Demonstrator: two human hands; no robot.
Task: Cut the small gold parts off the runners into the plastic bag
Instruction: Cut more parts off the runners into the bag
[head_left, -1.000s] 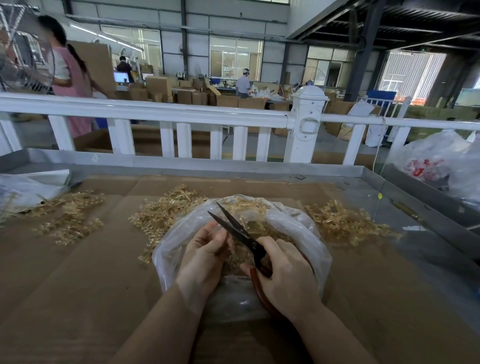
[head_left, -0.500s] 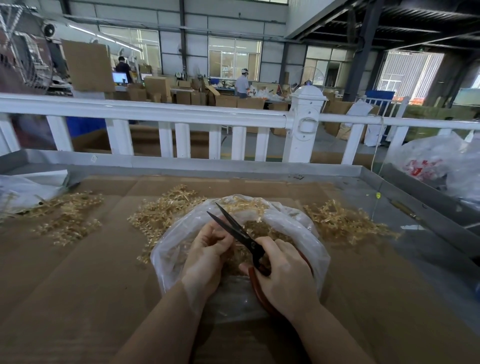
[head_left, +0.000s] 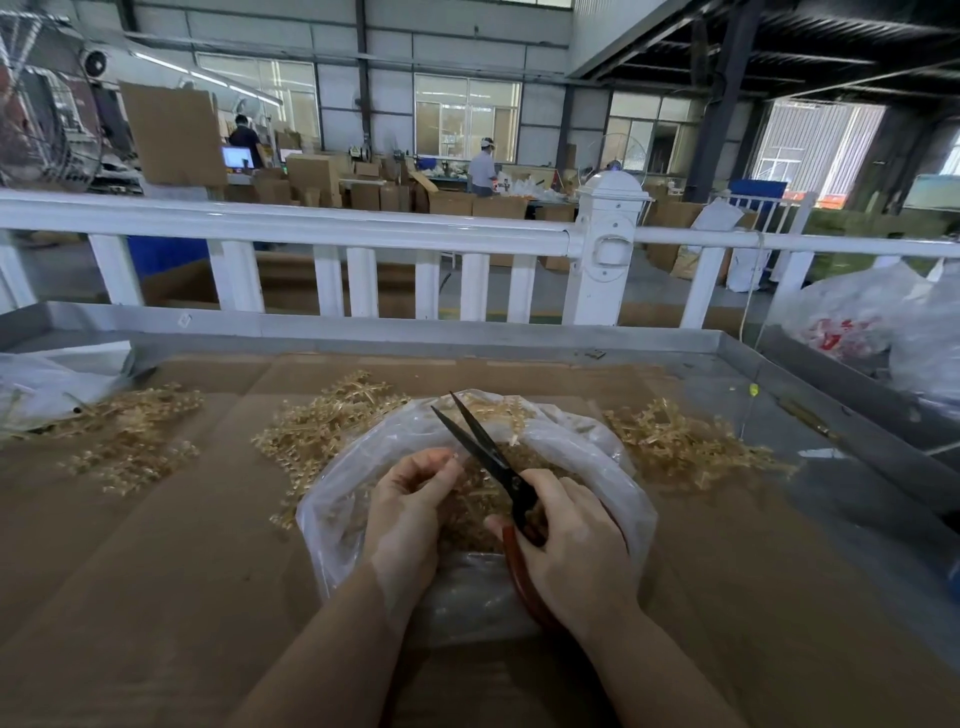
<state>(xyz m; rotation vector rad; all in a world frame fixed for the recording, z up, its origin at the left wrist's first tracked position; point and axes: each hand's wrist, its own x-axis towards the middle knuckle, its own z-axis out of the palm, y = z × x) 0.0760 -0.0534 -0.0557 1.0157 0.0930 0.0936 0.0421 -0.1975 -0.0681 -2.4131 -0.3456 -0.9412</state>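
I see my right hand (head_left: 571, 540) gripping the red handles of black-bladed scissors (head_left: 485, 457), blades parted and pointing away over the open clear plastic bag (head_left: 587, 447) on the cardboard-covered tabletop (head_left: 156, 545). My left hand (head_left: 410, 509) is curled, pinching a small gold runner piece (head_left: 453, 457) just beside the blades above the bag. Loose heaps of gold runners (head_left: 322, 431) lie behind and to both sides of the bag.

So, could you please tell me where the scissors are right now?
In the head view, the scissors are centre frame in the right hand, blades open above the plastic bag, tips pointing away beside the left hand.
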